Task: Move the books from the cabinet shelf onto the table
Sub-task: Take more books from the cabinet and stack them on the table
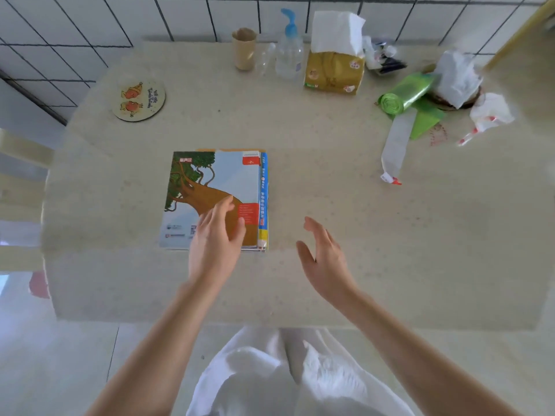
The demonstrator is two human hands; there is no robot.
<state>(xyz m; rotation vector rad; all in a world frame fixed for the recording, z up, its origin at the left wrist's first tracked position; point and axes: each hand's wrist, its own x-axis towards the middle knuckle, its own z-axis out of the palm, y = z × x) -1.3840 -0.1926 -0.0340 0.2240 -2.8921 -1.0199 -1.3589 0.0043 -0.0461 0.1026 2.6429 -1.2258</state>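
Note:
A small stack of thin books [210, 181] lies flat on the pale table [330, 190], left of centre; the top cover shows a brown tree on blue. My left hand [214, 238] hovers over the stack's near right corner with fingers relaxed and holding nothing; whether it touches the cover I cannot tell. To the right of the stack my right hand [322, 256] is above bare tabletop, palm turned inward, fingers straight, empty. The cabinet shelf is out of view.
A round coaster [138, 100] lies at the back left. Along the back stand a cardboard tube [244, 48], a clear pump bottle [289, 49] and a tissue pack [335, 66]. Green bag roll [402, 96] and wrappers sit back right. A chair [21, 181] stands left.

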